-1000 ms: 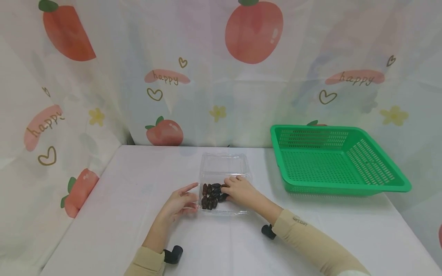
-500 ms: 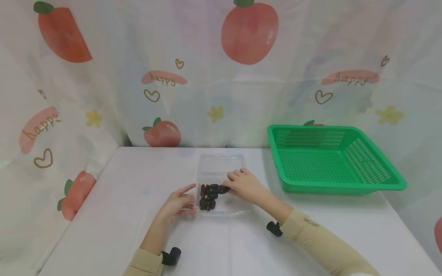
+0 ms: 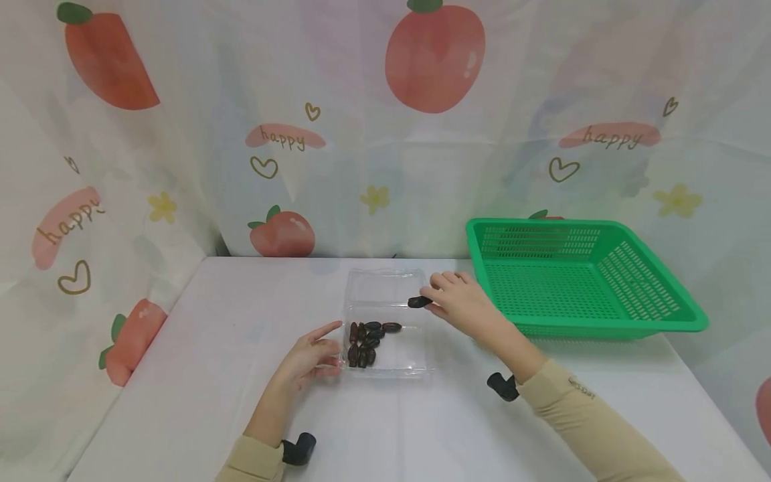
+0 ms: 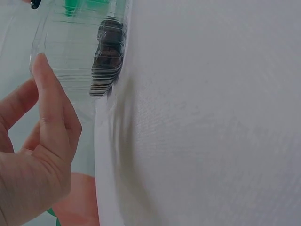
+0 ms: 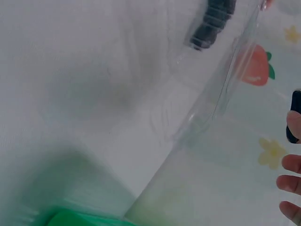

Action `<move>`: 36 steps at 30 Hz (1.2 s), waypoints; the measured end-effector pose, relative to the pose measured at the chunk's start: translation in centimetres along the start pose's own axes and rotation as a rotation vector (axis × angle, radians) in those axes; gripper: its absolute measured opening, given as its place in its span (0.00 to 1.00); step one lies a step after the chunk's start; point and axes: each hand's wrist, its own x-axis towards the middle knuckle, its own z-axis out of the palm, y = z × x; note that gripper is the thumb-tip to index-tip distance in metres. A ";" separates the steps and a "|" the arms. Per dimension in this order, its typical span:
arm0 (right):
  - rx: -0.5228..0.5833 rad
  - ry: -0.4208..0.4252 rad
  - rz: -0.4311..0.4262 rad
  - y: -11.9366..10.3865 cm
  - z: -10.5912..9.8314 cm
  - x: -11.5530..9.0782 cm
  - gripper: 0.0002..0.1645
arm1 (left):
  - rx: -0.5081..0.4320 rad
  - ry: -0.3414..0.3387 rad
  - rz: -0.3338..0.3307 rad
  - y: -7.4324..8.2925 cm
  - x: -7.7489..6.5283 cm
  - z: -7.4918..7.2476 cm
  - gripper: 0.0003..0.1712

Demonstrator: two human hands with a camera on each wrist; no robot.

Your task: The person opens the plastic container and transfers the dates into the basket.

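In the head view, a clear plastic clamshell box lies with its lid folded back on the white table. Several dark brown dates sit in the left part of its base, one of them apart toward the middle. My right hand pinches a single dark date between thumb and fingertips, raised above the right side of the box. At the box's left side is my left hand, its fingers extended and touching the wall. The left wrist view shows the index fingertip against the plastic.
A green perforated basket stands at the back right of the table, close to my right hand. A patterned cloth hangs behind the table and along its sides. Each wrist carries a black camera mount.
My right hand has lifted a date out of the box and moved up and right with it, toward the basket. My left hand stays at the box's left side.
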 end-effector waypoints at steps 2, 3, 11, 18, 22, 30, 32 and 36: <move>0.000 0.011 0.028 0.8 -0.2 -0.5 0.12 | 0.000 -0.001 0.001 0.0 0.0 0.0 0.31; 0.002 0.015 0.043 1.2 -0.3 -0.8 0.12 | 0.001 -0.001 0.003 -0.1 -0.1 0.0 0.31; 0.010 0.051 0.177 4.5 -0.7 -2.8 0.14 | 0.013 0.026 0.002 -0.2 -0.1 -0.1 0.30; -0.002 -0.022 0.313 6.9 -0.7 -4.5 0.14 | 0.013 0.013 0.000 -0.4 0.1 -0.2 0.31; 0.006 -0.076 0.383 8.0 -0.6 -5.2 0.13 | 0.016 0.021 -0.003 -0.4 0.1 -0.2 0.31; 0.029 -0.173 0.499 9.5 -0.1 -6.4 0.15 | 0.016 0.029 -0.013 -0.2 0.2 -0.1 0.31; 0.023 -0.196 0.506 9.7 0.0 -6.6 0.16 | 0.015 0.030 -0.012 -0.3 0.3 -0.1 0.31; 0.013 -0.264 0.508 10.1 0.2 -6.8 0.18 | 0.017 0.033 -0.008 -0.2 0.3 0.0 0.31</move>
